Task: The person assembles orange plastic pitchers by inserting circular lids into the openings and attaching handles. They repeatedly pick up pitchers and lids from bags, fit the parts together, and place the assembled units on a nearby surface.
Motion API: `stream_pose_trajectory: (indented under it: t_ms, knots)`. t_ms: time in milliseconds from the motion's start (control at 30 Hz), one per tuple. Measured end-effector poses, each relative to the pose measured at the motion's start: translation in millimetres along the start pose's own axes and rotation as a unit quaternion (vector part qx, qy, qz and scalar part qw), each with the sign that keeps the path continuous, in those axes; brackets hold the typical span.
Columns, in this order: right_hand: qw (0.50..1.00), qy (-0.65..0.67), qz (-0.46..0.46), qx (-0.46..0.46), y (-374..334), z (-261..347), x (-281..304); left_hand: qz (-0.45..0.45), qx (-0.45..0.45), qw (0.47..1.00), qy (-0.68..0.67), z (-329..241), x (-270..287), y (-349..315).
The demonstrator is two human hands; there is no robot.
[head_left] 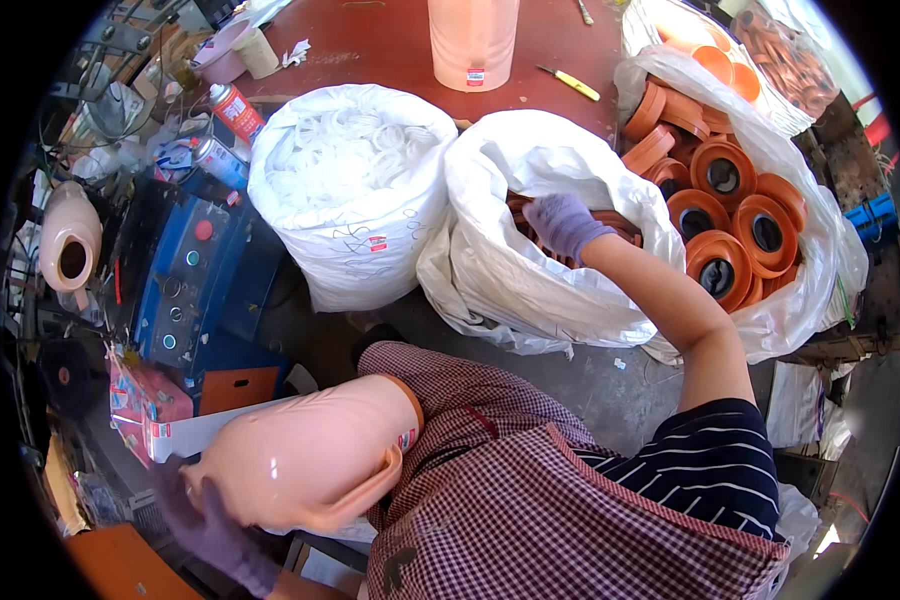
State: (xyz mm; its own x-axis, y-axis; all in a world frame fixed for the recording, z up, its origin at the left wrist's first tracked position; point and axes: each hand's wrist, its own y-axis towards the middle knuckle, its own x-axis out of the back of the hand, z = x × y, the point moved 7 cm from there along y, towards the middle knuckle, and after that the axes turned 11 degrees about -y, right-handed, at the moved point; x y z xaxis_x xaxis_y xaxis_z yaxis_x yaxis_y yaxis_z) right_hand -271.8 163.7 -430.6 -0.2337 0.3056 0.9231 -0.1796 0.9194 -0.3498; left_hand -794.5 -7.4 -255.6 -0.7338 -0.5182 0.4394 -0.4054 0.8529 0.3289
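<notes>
Across my lap lies a glossy pink jug (300,455) with a side handle, its orange-rimmed end toward the right. My left hand (210,530), in a purple glove and slightly blurred, grips the jug's narrower left end, thumb and fingers around it. My right hand (564,226), also gloved, reaches into a white sack (490,265) of reddish-brown parts (615,222). Its fingers are curled down among them; whatever they hold is hidden. Right of that sack, a clear plastic bag (770,150) is full of round orange lids with black centres (722,177).
A white sack (345,245) holds clear rings (355,145). On the red table (370,45) stand a pink vessel (473,45) and a yellow-handled tool (570,83). Left are a blue machine (195,270), spray cans (235,112) and another pink jug (70,240).
</notes>
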Motion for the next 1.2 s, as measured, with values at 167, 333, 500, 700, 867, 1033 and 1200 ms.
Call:
stream_pose_trajectory:
  t_ms: [167,333,500,700,867,1033,1200]
  knots:
    - [0.979,-0.151,-0.018,0.137,40.3,-0.7,-137.4,0.034,0.007,0.999,-0.031,15.4,-32.7,-0.3]
    - [0.975,-0.059,-0.105,0.188,14.0,-27.9,-21.8,0.174,0.086,0.979,-0.064,41.9,-10.3,-15.6]
    - [0.902,0.132,-0.389,0.132,-45.1,-101.7,109.6,0.116,0.065,0.979,-0.156,55.8,-21.2,-33.1]
    - [0.585,0.707,-0.351,0.184,-20.6,-112.2,140.1,0.031,-0.008,0.987,-0.159,34.0,-20.6,-35.7]
    - [0.501,0.63,-0.168,0.569,-27.4,106.9,225.0,0.174,-0.119,0.969,-0.13,-27.6,-68.1,-29.8]
    - [0.328,0.622,0.095,0.705,-62.2,302.0,248.5,0.24,-0.17,0.955,-0.027,-60.5,-88.4,-48.9]
    - [0.475,0.709,0.053,0.519,-33.1,309.5,202.8,0.119,-0.137,0.982,0.058,-28.6,-48.5,-42.1]
